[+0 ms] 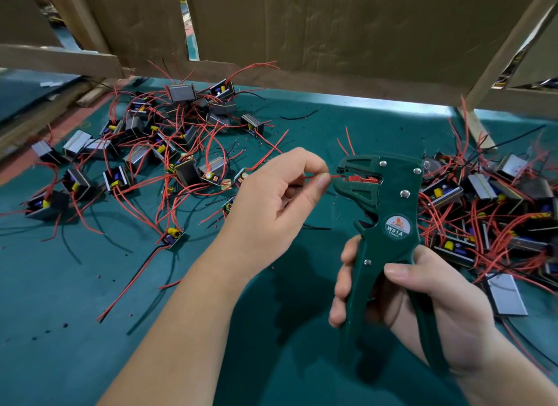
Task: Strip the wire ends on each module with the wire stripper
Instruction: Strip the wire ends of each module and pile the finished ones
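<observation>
One green stripper [389, 212] is held upright over the near middle of the teal surface [90, 330] by the right hand [428, 309]. Its four fingers [339, 287] curl round the left of the two handles, the thumb lies across the front, and the second handle runs down along the palm. The head points left. Four silver rivets show on the body, and one round sticker [398, 227] reads W01A. The left hand [271, 200] is just left of the head. Its thumb and forefinger pinch one red wire [336, 176], whose end reaches in between the jaws, which stand slightly apart; the other three fingers are curled toward the palm. The hand hides which module this wire comes from. The modules lie in two heaps. The left heap [187, 173], at the far left, holds roughly twenty small boxes with red and black leads, too tangled for an exact count. One module [174, 237] lies alone nearer, apart from that heap. The right heap [480, 188], at the right edge just beyond the right hand, is packed tighter and cannot be counted. One flat grey plate [507, 294] lies at its near edge. One loose black wire [299, 115] lies on the far surface between the heaps. A cardboard wall [332, 28] stands along the far edge, with one wooden slat [510, 49] leaning at its right. A few dark specks [65, 325] dot the near left of the surface.
</observation>
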`<action>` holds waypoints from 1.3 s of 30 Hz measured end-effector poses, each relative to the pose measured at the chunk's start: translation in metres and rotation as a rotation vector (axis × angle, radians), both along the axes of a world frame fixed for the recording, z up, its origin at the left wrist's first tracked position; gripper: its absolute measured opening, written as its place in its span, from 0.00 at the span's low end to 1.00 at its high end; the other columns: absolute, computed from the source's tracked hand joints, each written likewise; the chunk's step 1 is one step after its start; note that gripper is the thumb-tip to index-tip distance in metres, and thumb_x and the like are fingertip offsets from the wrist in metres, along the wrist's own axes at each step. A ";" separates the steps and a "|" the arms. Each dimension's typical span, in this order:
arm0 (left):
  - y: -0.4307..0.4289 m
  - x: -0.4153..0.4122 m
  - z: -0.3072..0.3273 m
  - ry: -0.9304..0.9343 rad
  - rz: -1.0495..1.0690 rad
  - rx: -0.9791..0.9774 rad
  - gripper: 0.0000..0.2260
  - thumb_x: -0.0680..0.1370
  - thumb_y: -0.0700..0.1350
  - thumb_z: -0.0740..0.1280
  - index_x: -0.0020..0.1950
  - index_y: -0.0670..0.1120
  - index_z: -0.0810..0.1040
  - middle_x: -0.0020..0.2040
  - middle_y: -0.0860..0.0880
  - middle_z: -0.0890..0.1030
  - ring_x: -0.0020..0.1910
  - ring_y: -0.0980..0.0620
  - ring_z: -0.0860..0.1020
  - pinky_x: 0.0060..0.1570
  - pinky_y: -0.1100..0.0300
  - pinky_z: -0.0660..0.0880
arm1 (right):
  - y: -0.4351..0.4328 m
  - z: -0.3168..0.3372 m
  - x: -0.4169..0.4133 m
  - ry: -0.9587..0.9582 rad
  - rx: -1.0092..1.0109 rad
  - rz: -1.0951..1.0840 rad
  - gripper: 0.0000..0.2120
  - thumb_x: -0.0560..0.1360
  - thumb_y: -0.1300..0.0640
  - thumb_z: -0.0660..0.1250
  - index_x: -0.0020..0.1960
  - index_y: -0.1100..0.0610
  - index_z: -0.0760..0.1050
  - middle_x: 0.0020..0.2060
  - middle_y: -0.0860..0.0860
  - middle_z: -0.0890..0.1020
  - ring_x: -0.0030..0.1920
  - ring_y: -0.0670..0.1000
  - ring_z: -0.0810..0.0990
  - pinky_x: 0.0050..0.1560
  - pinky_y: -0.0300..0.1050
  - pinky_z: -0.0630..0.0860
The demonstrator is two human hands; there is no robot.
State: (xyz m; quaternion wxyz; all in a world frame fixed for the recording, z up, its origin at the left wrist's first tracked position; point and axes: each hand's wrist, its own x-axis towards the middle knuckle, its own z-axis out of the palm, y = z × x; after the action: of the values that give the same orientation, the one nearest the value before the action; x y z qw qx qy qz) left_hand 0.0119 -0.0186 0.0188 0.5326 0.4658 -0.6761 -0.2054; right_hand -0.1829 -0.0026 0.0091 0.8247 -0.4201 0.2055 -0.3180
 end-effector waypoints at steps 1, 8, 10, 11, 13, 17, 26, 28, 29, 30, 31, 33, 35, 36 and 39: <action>0.000 0.000 0.001 0.001 -0.001 -0.006 0.06 0.80 0.43 0.62 0.45 0.53 0.72 0.35 0.56 0.69 0.32 0.59 0.65 0.35 0.69 0.63 | -0.001 -0.001 0.000 -0.012 0.005 0.001 0.23 0.62 0.52 0.78 0.51 0.64 0.79 0.39 0.66 0.79 0.37 0.66 0.80 0.41 0.58 0.77; 0.001 -0.002 0.002 0.001 -0.022 0.004 0.06 0.80 0.43 0.62 0.45 0.54 0.72 0.35 0.57 0.69 0.31 0.60 0.67 0.35 0.70 0.63 | 0.000 0.003 0.000 0.013 0.024 0.018 0.21 0.63 0.52 0.77 0.51 0.64 0.79 0.38 0.65 0.79 0.36 0.66 0.80 0.41 0.58 0.77; 0.001 -0.002 0.001 -0.007 -0.023 0.003 0.06 0.80 0.43 0.62 0.45 0.53 0.72 0.35 0.57 0.69 0.31 0.60 0.67 0.35 0.70 0.62 | 0.000 0.004 0.000 0.031 0.028 0.005 0.22 0.63 0.52 0.77 0.50 0.64 0.79 0.37 0.65 0.79 0.36 0.66 0.80 0.40 0.57 0.77; 0.000 -0.002 0.001 -0.010 -0.022 -0.001 0.06 0.80 0.43 0.62 0.45 0.53 0.72 0.34 0.57 0.69 0.31 0.60 0.67 0.34 0.70 0.62 | -0.001 0.003 0.000 0.039 0.032 0.000 0.22 0.62 0.52 0.77 0.50 0.64 0.79 0.37 0.65 0.79 0.35 0.65 0.80 0.40 0.57 0.77; 0.000 -0.002 0.000 -0.009 -0.018 -0.014 0.06 0.80 0.43 0.62 0.45 0.53 0.71 0.34 0.57 0.68 0.31 0.60 0.67 0.34 0.69 0.62 | -0.001 0.003 0.000 0.055 0.037 -0.010 0.23 0.61 0.52 0.78 0.49 0.64 0.79 0.37 0.65 0.79 0.35 0.65 0.79 0.39 0.57 0.77; -0.002 -0.002 0.000 -0.013 -0.011 -0.038 0.06 0.81 0.43 0.62 0.45 0.53 0.71 0.35 0.57 0.69 0.32 0.58 0.66 0.35 0.67 0.63 | -0.001 0.004 0.001 0.050 0.056 -0.023 0.23 0.60 0.52 0.79 0.49 0.64 0.79 0.36 0.66 0.78 0.34 0.66 0.79 0.39 0.57 0.77; -0.002 -0.002 -0.001 -0.004 -0.012 -0.050 0.05 0.81 0.44 0.62 0.46 0.53 0.72 0.36 0.57 0.69 0.33 0.59 0.67 0.35 0.67 0.63 | -0.001 0.007 0.002 0.084 0.044 -0.027 0.21 0.59 0.51 0.79 0.46 0.62 0.79 0.34 0.64 0.78 0.31 0.64 0.78 0.35 0.56 0.76; -0.002 -0.002 0.000 0.000 -0.010 -0.039 0.05 0.81 0.44 0.62 0.46 0.53 0.72 0.36 0.56 0.70 0.33 0.59 0.67 0.36 0.68 0.63 | 0.000 0.006 0.001 0.092 0.049 -0.043 0.21 0.58 0.51 0.80 0.45 0.62 0.79 0.33 0.64 0.78 0.30 0.64 0.78 0.34 0.56 0.76; -0.001 -0.002 0.000 -0.007 -0.005 -0.033 0.05 0.81 0.44 0.62 0.46 0.53 0.72 0.36 0.56 0.70 0.33 0.59 0.68 0.36 0.69 0.63 | 0.001 0.006 0.002 0.095 0.049 -0.054 0.21 0.58 0.51 0.80 0.45 0.62 0.79 0.33 0.64 0.77 0.30 0.63 0.78 0.34 0.56 0.76; -0.001 -0.002 0.000 -0.022 0.001 -0.028 0.05 0.81 0.44 0.62 0.46 0.52 0.73 0.36 0.57 0.70 0.33 0.60 0.68 0.36 0.69 0.63 | 0.002 0.005 0.002 0.098 0.049 -0.065 0.21 0.58 0.51 0.80 0.45 0.62 0.78 0.33 0.64 0.77 0.30 0.63 0.78 0.34 0.56 0.76; -0.001 -0.002 0.000 -0.042 0.009 -0.025 0.04 0.81 0.44 0.62 0.46 0.51 0.73 0.36 0.57 0.70 0.34 0.60 0.68 0.36 0.69 0.64 | 0.003 0.005 0.003 0.099 0.052 -0.075 0.22 0.58 0.51 0.80 0.44 0.62 0.78 0.32 0.64 0.77 0.29 0.63 0.78 0.34 0.56 0.76; -0.001 -0.001 0.000 -0.101 0.041 -0.023 0.05 0.81 0.45 0.61 0.48 0.47 0.76 0.37 0.58 0.72 0.36 0.61 0.70 0.39 0.69 0.65 | 0.006 0.004 0.005 0.101 0.070 -0.106 0.22 0.57 0.51 0.80 0.43 0.62 0.77 0.31 0.64 0.75 0.27 0.62 0.77 0.31 0.55 0.76; -0.002 0.001 -0.002 -0.165 0.078 -0.011 0.07 0.80 0.45 0.61 0.48 0.44 0.78 0.37 0.60 0.74 0.39 0.64 0.72 0.41 0.72 0.65 | 0.006 0.004 0.008 0.109 0.097 -0.179 0.23 0.54 0.50 0.81 0.38 0.61 0.75 0.28 0.61 0.72 0.21 0.57 0.73 0.27 0.50 0.74; -0.003 0.001 -0.004 -0.197 0.091 0.004 0.08 0.80 0.44 0.61 0.48 0.44 0.79 0.37 0.59 0.75 0.39 0.63 0.73 0.41 0.72 0.65 | 0.005 0.004 0.008 0.120 0.108 -0.211 0.23 0.51 0.48 0.81 0.36 0.59 0.74 0.27 0.59 0.71 0.20 0.56 0.70 0.25 0.48 0.73; -0.004 -0.001 -0.008 -0.264 0.085 0.049 0.07 0.78 0.43 0.63 0.49 0.43 0.80 0.37 0.56 0.78 0.39 0.59 0.74 0.42 0.72 0.67 | 0.000 0.003 0.011 0.149 0.110 -0.249 0.25 0.48 0.45 0.81 0.35 0.58 0.74 0.26 0.57 0.71 0.20 0.55 0.69 0.24 0.46 0.72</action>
State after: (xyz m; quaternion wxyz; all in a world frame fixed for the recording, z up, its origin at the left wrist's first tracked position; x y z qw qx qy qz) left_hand 0.0108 -0.0229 0.0108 0.4356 0.5296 -0.7150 -0.1359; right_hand -0.1720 -0.0023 0.0121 0.7832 -0.3678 0.3338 -0.3740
